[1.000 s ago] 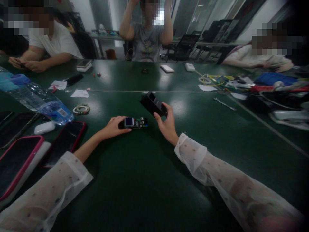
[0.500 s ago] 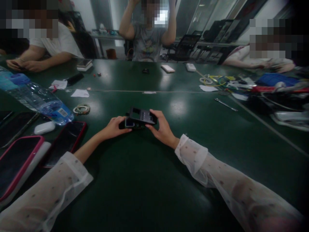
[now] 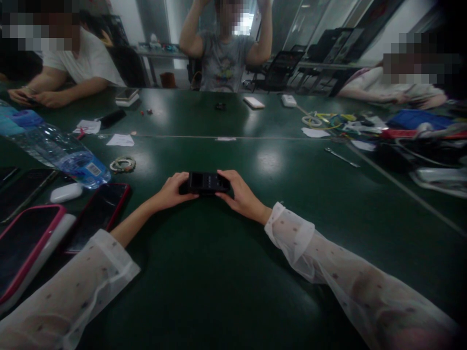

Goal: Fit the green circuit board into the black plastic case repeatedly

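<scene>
A black rectangular device (image 3: 207, 183) with a dark window and small buttons lies level just above or on the green table (image 3: 219, 272). My left hand (image 3: 174, 191) grips its left end, thumb along the near side. At the right end, my right hand (image 3: 239, 194) holds it between thumb and fingers. The underside of the device is hidden, and whether it touches the table I cannot tell.
To the left are a water bottle (image 3: 78, 163), a red-edged phone (image 3: 97, 214), a pink-edged phone (image 3: 27, 248), a white case (image 3: 66, 193) and bracelets (image 3: 123, 164). A wrench (image 3: 342, 157) and cables (image 3: 328, 119) lie right. Three people sit around the table.
The black cover in my right hand has moved down and left onto the part in my left hand. The two pieces were apart and tilted; now they look like one level body.
</scene>
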